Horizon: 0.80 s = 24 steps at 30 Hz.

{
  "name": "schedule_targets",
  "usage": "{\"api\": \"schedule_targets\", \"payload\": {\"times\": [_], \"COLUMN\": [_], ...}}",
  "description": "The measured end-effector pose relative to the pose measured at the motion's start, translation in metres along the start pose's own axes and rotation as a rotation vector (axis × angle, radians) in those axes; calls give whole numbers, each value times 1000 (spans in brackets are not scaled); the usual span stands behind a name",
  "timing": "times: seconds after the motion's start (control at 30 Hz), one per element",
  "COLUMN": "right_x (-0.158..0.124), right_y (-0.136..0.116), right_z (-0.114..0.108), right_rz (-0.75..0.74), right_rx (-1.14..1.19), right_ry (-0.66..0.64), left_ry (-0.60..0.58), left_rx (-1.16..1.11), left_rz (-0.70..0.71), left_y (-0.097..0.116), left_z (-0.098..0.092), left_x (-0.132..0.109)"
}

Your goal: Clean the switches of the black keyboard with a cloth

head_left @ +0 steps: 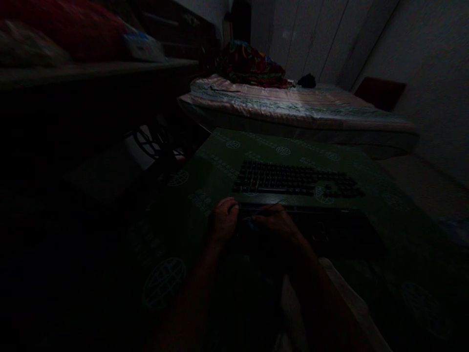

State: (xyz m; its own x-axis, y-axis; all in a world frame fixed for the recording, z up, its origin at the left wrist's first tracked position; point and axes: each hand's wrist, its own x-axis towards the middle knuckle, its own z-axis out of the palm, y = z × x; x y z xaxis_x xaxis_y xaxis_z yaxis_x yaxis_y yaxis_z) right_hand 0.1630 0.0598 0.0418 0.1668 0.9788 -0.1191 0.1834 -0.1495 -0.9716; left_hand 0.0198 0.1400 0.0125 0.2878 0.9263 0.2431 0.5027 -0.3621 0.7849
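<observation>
The light is very dim. A dark keyboard body (344, 230) lies lengthwise on the green table (198, 166) in front of me. My left hand (224, 219) is closed around its left end, thumb near the top edge. Over the left part of that body my right hand (280, 222) is closed in a pinch on something thin, too dark to name. A small bluish spot shows below its fingertips. Just beyond, rows of black keycaps (278, 177) are spread on the table in a keyboard layout, with green table showing through gaps at the right.
A bed with a striped mattress (264, 105) stands past the table's far edge, carrying a dark red patterned blanket (252, 66). At left is a shelf (91, 68) with bags on it. A black wheel-like frame (148, 142) sits below.
</observation>
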Motion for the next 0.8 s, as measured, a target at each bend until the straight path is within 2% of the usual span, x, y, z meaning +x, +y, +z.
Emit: {"api": "schedule_targets", "payload": {"times": [0.07, 0.27, 0.37, 0.47, 0.53, 0.63, 0.8], "right_x": [1, -4, -2, 5, 10, 14, 12], "right_y": [1, 1, 0, 5, 11, 18, 17], "right_z": [1, -8, -6, 8, 18, 27, 26], "right_rz": [6, 45, 10, -79, -142, -192, -224], "right_rx": [-2, -28, -9, -12, -79, -254, -420], "right_ry": [19, -90, 5, 132, 167, 141, 103], "left_ry": [5, 14, 9, 5, -3, -11, -17], "left_rx": [-8, -3, 1, -7, -10, -5, 2], "left_rz": [1, -13, -9, -3, -6, -19, -12], "left_y": [1, 0, 0, 1, 1, 2, 2], "left_z": [-1, 1, 1, 0, 0, -1, -1], "left_x": [-1, -1, -1, 0, 1, 1, 1]}}
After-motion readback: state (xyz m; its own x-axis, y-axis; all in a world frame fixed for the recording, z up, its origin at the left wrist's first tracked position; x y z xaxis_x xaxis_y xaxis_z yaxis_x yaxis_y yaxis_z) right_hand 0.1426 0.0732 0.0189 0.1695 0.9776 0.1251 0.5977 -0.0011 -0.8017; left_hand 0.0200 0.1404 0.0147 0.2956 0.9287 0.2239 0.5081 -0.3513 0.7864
